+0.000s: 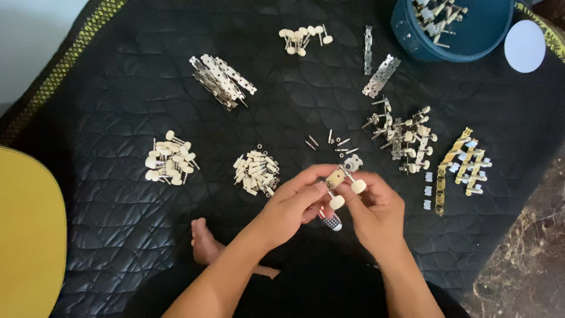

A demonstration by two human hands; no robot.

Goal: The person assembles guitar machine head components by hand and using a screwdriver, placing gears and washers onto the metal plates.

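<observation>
My left hand (294, 203) and my right hand (376, 209) meet over a black quilted mat (118, 194). Together they grip a small metal tuner plate (337, 176) with two cream knobs (358, 186) on pegs. A red-and-white handled tool (331, 221) pokes out below my left hand's fingers. Just beyond the hands lie a few loose small screws and bushings (338, 143).
Piles of cream-knobbed pegs (169, 159) (256, 172) (303, 38), perforated metal strips (222, 79) (381, 73), assembled silver tuners (406, 138) and gold tuner plates (462, 168) lie around. A blue basket (465, 35) sits far right, beside a white disc (524, 46). A yellow object (26, 235) is left. A bare foot (203, 241) rests on the mat.
</observation>
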